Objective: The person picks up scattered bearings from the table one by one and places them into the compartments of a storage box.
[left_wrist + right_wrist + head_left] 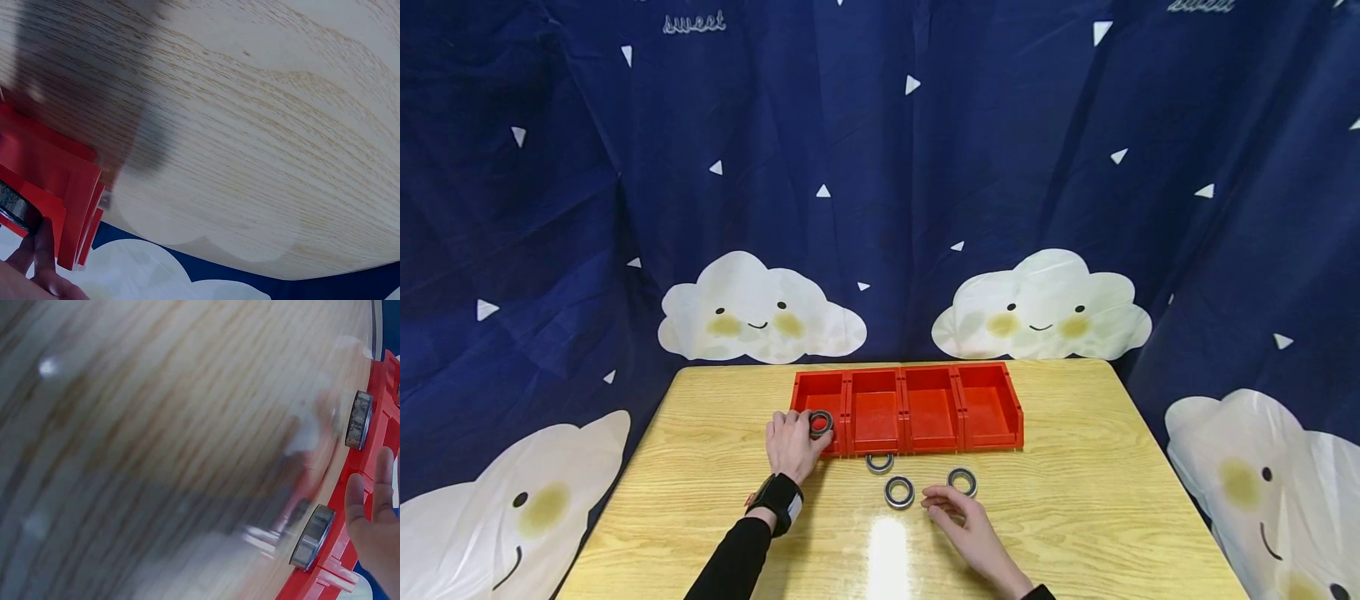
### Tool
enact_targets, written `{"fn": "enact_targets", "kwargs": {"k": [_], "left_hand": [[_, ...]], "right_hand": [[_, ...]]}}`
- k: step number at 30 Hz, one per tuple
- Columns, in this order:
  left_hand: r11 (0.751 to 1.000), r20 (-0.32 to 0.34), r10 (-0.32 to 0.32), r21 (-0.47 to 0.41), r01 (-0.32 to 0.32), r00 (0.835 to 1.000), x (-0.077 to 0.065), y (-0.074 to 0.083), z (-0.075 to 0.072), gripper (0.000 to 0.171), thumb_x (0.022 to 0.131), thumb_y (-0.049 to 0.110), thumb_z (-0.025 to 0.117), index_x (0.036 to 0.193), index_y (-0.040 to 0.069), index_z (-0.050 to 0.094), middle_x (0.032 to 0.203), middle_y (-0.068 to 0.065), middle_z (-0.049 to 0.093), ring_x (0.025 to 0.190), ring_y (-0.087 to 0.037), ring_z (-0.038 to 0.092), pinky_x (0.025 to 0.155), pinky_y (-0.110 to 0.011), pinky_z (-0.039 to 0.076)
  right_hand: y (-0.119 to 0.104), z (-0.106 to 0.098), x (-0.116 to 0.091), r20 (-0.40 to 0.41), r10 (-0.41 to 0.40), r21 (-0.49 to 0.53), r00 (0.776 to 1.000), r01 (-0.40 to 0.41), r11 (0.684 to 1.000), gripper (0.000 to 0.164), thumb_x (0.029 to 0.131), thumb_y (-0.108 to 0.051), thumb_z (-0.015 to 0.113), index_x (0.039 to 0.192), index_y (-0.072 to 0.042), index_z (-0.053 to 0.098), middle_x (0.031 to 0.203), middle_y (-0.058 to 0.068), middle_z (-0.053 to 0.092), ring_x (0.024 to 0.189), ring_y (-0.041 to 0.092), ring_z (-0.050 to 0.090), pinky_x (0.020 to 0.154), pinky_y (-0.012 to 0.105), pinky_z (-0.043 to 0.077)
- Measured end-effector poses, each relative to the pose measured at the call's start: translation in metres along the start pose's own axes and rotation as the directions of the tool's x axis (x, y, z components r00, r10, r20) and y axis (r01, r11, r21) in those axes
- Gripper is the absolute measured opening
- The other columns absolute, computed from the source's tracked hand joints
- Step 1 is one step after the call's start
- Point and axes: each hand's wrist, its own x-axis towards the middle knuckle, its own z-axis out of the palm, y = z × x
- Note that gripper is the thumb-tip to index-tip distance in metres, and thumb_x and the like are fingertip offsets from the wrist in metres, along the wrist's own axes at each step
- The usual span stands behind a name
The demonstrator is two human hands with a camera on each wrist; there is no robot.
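Observation:
My left hand [792,446] pinches a ball bearing [821,423], a dark-sealed steel ring, at the front of the leftmost red bin [808,384]. In the left wrist view the fingers [44,247] hold the bearing [15,207] by its edge, with the red bin behind it. My right hand [961,523] hovers low over the table with relaxed fingers, holding nothing. Just beyond its fingertips lies one bearing [972,478]. To its left lies a second bearing [899,505], and a third bearing [880,472] sits close against the bins' front edge.
Joined to the left bin, more red bins [930,450] stretch rightward in one row. They stand toward the back of a wooden table [1090,467]. A dark blue curtain [880,167] with cloud prints hangs behind the table and along both sides.

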Motion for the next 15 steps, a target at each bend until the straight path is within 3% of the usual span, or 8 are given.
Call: {"fn": "enact_targets", "kwargs": {"k": [3,15], "left_hand": [[1.0,-0.016,0.01,0.018,-0.009,1.0,-0.001,-0.0005,0.0018,0.048,0.077,0.041,0.082,0.104,0.002,0.071,0.091,-0.016,0.066,0.087,-0.032,0.045,0.077,-0.041,0.033],[0.999,0.055,-0.014,0.043,0.012,0.998,0.0033,0.0035,-0.0007,0.045,0.079,0.041,0.08,0.1,0.002,0.071,0.089,-0.015,0.064,0.089,-0.032,0.045,0.081,-0.042,0.035]], "right_hand": [[0.0004,-0.0001,-0.0002,0.0,-0.002,0.001,1.0,0.002,1.0,0.029,0.1,-0.014,0.06,0.124,0.002,0.064,0.112,0.018,0.073,0.1,0.017,0.069,0.09,0.022,0.051],[-0.0006,-0.0004,0.0002,0.011,0.008,0.01,1.0,-0.008,1.0,0.031,0.1,-0.017,0.06,0.125,0.001,0.063,0.112,0.016,0.073,0.1,0.016,0.069,0.089,0.022,0.051]]}}
